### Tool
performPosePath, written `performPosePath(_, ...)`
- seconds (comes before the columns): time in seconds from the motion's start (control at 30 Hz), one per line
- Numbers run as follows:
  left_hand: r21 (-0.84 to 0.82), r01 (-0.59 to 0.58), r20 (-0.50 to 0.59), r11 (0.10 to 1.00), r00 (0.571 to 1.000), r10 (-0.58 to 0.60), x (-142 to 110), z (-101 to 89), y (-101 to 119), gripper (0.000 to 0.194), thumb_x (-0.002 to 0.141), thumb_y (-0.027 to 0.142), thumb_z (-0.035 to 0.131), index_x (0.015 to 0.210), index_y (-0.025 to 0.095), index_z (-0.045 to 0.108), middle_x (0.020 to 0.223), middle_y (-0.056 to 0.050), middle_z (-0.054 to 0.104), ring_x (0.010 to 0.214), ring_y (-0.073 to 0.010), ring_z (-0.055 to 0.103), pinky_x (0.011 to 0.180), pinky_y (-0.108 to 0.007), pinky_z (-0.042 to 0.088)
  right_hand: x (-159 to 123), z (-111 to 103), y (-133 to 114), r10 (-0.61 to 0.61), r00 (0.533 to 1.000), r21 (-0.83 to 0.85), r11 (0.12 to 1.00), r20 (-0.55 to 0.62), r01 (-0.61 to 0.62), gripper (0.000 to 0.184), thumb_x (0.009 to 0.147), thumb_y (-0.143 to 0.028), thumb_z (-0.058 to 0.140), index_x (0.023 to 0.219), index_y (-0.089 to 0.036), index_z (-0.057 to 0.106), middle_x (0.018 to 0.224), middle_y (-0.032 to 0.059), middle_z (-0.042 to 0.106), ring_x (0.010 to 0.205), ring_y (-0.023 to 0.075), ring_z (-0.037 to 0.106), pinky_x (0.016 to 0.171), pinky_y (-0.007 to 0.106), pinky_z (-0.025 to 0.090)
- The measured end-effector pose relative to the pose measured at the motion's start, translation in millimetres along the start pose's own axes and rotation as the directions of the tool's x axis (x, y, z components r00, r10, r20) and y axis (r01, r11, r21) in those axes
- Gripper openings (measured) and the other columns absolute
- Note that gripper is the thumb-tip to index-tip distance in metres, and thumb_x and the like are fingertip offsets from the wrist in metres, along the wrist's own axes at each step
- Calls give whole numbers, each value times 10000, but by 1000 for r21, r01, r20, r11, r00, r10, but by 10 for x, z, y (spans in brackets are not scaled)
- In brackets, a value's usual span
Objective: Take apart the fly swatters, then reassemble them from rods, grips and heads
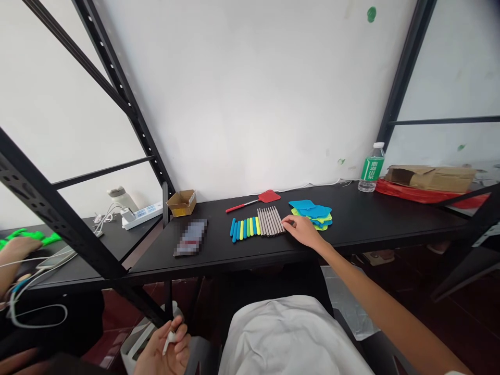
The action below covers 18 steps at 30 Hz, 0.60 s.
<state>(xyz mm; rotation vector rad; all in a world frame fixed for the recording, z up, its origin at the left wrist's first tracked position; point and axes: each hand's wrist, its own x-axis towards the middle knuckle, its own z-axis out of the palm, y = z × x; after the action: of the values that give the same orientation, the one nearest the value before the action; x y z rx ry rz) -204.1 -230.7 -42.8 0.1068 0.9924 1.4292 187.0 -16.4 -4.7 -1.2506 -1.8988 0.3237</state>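
My right hand (301,229) rests on the black table, its fingers drawn together at the right end of a row of thin silvery metal rods (269,221). The fingertips are on the rightmost rod, partly covering it. Left of the rods lies a row of blue, yellow and green handles (245,228). Just behind my right hand is a loose pile of blue and yellow-green fly swatter heads (312,211). A red fly swatter (269,196) lies behind the rods. Low at the left, below the table edge, my left hand (166,346) pinches a white earbud (169,341).
A phone (191,237) and a small cardboard box (182,203) stand at the table's left. On the right are a water bottle (371,169) and a larger carton (433,177). Black metal posts (128,109) frame both sides. A co-worker's hand (17,250) is at far left.
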Motion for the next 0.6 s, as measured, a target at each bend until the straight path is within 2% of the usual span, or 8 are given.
performPosePath(0.07, -20, 39, 27, 999, 999, -39, -46, 68, -18, 172, 827, 138, 576, 997, 169, 582, 698, 12, 475, 500, -99, 446, 430, -237, 427, 0, 2, 12, 7, 1000, -7, 1000, 7, -7, 211, 915, -291, 551, 947, -201, 740, 854, 47, 728, 674, 188, 641, 634, 300, 433)
performPosePath(0.2, -29, 34, 111, 999, 993, -30, -145, 145, -42, 317, 814, 103, 528, 1128, 135, 559, 828, -34, 495, 585, -111, 456, 497, -260, 450, -5, 4, 43, 2, 1000, -41, 999, 0, -2, 219, 902, -303, 552, 948, -198, 739, 840, 45, 731, 677, 193, 646, 655, 304, 443)
performPosePath(0.3, -23, 37, 170, 999, 985, -32, -169, 144, -56, 306, 792, 56, 526, 1087, 129, 558, 830, -32, 474, 600, -102, 436, 520, -244, 436, -8, 8, 64, -7, 1000, -56, 998, 11, 7, 244, 902, -341, 543, 943, -201, 739, 834, 47, 730, 666, 200, 648, 649, 309, 444)
performPosePath(0.4, 4, 26, 219, 1000, 975, -27, -161, 125, -77, 203, 821, 66, 564, 1008, 145, 560, 795, -12, 450, 590, -90, 408, 522, -226, 406, -12, 12, 74, 5, 1000, -66, 998, 19, -3, 270, 900, -373, 537, 940, -203, 742, 817, 47, 727, 647, 203, 644, 635, 312, 439)
performPosePath(0.53, 110, -12, 311, 994, 950, -23, -154, 117, -115, 94, 882, 170, 622, 947, 170, 553, 866, -32, 521, 608, -92, 412, 562, -244, 407, -18, 12, 69, -3, 1000, -75, 997, 16, 4, 277, 904, -374, 531, 942, -201, 743, 802, 41, 723, 639, 197, 642, 626, 304, 433)
performPosePath(0.6, 179, -38, 352, 983, 936, -28, -155, 115, -137, 112, 896, 232, 642, 924, 177, 549, 874, -37, 550, 621, -99, 418, 588, -252, 407, -18, 10, 60, -9, 1000, -80, 997, 10, 9, 273, 902, -366, 530, 933, -199, 744, 798, 42, 721, 642, 196, 642, 628, 303, 431)
